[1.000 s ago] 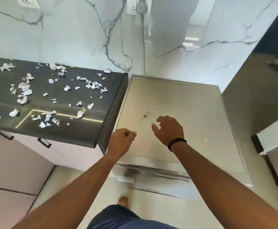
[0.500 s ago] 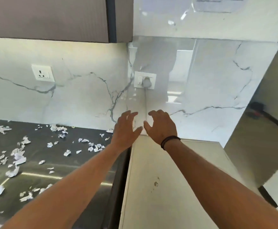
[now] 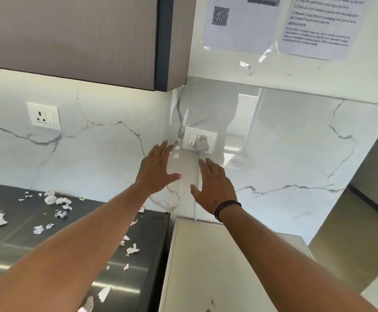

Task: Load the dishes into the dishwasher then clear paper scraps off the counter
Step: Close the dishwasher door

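My left hand [image 3: 156, 171] and my right hand [image 3: 214, 186] are both stretched out in front of the marble wall, fingers straight and spread, holding nothing. They hover just below a white socket plate with a plug [image 3: 199, 143]. Several white paper scraps [image 3: 55, 200] lie scattered over the dark counter [image 3: 21, 242] at the lower left. The pale flat top of the dishwasher [image 3: 206, 266] sits to the right of the counter, under my right forearm. No dishes are in view.
A grey wall cabinet [image 3: 82, 39] hangs above the counter. A second socket [image 3: 44, 115] is on the wall at left. Two printed sheets [image 3: 273, 21] are taped to the wall at the top right. A doorway opening lies at far right.
The view has tilted up from the dishwasher top to the wall. Both hands rose from above the dishwasher toward the socket, and their fingers straightened and spread.
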The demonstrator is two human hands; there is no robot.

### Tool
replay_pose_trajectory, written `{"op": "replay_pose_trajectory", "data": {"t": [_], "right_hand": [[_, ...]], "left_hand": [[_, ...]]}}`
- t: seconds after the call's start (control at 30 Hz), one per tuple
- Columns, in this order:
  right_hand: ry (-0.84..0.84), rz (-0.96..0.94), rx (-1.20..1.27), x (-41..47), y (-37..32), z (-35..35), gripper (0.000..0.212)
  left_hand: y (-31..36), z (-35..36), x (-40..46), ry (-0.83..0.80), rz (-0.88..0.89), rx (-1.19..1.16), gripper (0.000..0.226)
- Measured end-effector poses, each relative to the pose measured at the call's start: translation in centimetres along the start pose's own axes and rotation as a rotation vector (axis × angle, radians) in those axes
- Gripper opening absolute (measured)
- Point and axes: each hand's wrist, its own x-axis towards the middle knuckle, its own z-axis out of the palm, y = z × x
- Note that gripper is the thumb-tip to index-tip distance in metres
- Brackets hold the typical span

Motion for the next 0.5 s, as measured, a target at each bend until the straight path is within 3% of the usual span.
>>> {"op": "replay_pose_trajectory", "data": {"t": [0.37, 0.5], "right_hand": [[-0.04, -0.023, -0.016, 7.1, 0.8, 5.0, 0.089], [-0.038, -0.02, 0.005, 9.3, 0.9, 6.8, 0.09]], "left_hand": [[-0.8, 1.8, 10.4, 0.079, 0.148, 0.223, 0.146], [-1.3, 2.9, 13.2, 0.04, 0.097, 0.392, 0.161]]}}
